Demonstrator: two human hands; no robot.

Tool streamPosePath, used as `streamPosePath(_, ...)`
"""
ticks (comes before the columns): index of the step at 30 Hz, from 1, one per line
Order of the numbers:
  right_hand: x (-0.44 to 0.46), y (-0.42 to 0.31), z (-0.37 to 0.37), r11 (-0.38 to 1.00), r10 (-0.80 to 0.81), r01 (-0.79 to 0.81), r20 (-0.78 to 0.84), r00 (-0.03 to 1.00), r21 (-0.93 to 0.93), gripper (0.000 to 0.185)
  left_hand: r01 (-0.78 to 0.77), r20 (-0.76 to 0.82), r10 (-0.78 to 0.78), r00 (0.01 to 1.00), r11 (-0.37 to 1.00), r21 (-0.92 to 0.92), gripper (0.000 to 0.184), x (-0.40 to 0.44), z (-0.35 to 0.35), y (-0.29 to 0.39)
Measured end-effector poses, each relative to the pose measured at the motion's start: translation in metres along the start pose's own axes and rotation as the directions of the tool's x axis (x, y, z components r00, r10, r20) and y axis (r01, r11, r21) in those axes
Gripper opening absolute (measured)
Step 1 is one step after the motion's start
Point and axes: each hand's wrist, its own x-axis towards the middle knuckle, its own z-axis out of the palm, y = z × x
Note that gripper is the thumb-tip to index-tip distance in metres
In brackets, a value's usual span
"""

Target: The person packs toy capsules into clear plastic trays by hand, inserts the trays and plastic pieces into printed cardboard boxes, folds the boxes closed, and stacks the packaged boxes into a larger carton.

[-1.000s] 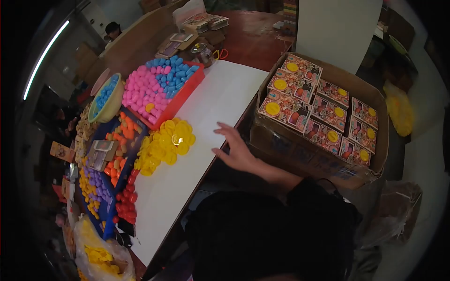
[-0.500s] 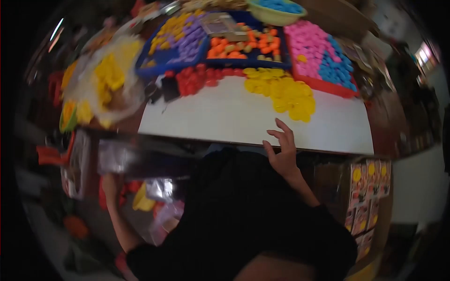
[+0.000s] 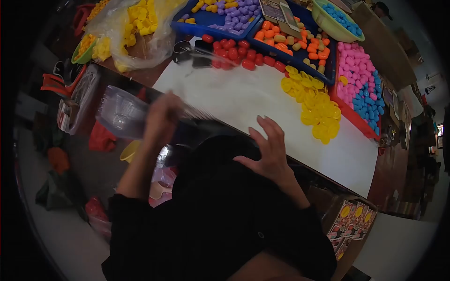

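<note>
Curved right fingers (image 3: 275, 133) near glossy, round yellow plastic discs (image 3: 322, 114)

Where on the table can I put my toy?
The white sheet has bare room in front of the red tray and yellow discs, and between the red pieces and the right hand. The far side is crowded with blue trays.

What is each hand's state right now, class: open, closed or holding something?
Left hand: blurred; what it holds, if anything, cannot be told.
Right hand: open, nothing in its grip.
</note>
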Motion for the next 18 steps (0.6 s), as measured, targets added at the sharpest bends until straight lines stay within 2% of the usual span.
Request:
streamPosePath(1,0.006,0.004,0.007,0.996,-0.046,0.053,0.093,0.995,-0.072,0.05,0.335,-0.032,-0.339,0.94,0.938,-0.084,0.016,0.001,0.029,-0.016)
streamPosePath(2,0.008,0.011,0.013,0.986,-0.041,0.065,0.153,0.987,-0.157,0.041,0.501,0.079,-0.498,0.864,0.865,-0.022,0.015,0.007,0.049,-0.025)
streamPosePath(3,0.001,0.022,0.017,0.985,-0.058,0.085,0.17,0.984,-0.153,0.041,0.639,0.171,-0.637,0.751,0.767,0.05,0.016,0.013,0.06,-0.025)
streamPosePath(4,-0.008,0.034,0.018,0.996,0.047,-0.028,0.224,0.973,-0.088,0.037,0.627,0.158,-0.623,0.766,0.779,0.03,0.016,0.026,0.065,-0.007)
streamPosePath(5,-0.012,0.043,0.017,0.988,0.152,-0.15,0.282,0.947,-0.03,0.032,0.408,0.243,-0.559,0.793,0.782,0.471,0.014,0.049,0.068,0.019)
streamPosePath(6,-0.006,0.046,0.01,0.98,0.199,-0.192,0.318,0.927,-0.051,0.03,0.074,0.338,-0.54,0.771,0.603,0.794,0.015,0.077,0.063,0.037)
streamPosePath(7,0.0,0.048,0.003,0.968,0.249,-0.238,0.342,0.906,-0.075,0.027,-0.174,0.359,-0.293,0.886,0.508,0.844,0.025,0.114,0.035,0.043)
streamPosePath(8,0.003,0.055,-0.002,0.964,0.263,-0.25,0.458,0.849,-0.091,0.027,-0.345,0.355,-0.054,0.933,0.14,0.928,0.031,0.158,-0.006,0.051)
streamPosePath(9,0.003,0.061,-0.005,0.959,0.276,-0.259,0.561,0.78,-0.11,0.028,-0.225,0.225,0.083,0.971,-0.003,0.974,0.04,0.198,-0.046,0.062)
streamPosePath(10,0.003,0.067,-0.006,0.952,0.283,-0.29,0.623,0.729,-0.094,0.028,-0.086,0.114,0.238,0.965,-0.124,0.989,0.05,0.234,-0.085,0.074)
streamPosePath(12,0.0,0.079,0.0,0.928,0.299,-0.368,0.714,0.633,-0.062,0.03,0.121,0.084,0.375,0.923,-0.491,0.863,0.064,0.297,-0.173,0.085)
streamPosePath(13,-0.004,0.085,0.004,0.908,0.306,-0.417,0.751,0.586,-0.044,0.032,0.106,0.109,0.38,0.919,-0.503,0.857,0.064,0.322,-0.193,0.088)
streamPosePath(15,-0.005,0.096,0.01,0.899,0.29,-0.438,0.759,0.583,-0.007,0.032,0.299,-0.069,0.358,0.931,-0.642,0.706,0.072,0.363,-0.215,0.094)
streamPosePath(17,-0.002,0.107,0.016,0.885,0.276,-0.464,0.772,0.572,0.028,0.033,0.277,-0.034,0.353,0.935,-0.667,0.692,0.071,0.393,-0.224,0.091)
streamPosePath(18,-0.001,0.111,0.018,0.861,0.293,-0.508,0.799,0.526,0.019,0.034,0.266,-0.022,0.344,0.939,-0.681,0.682,0.07,0.406,-0.229,0.086)
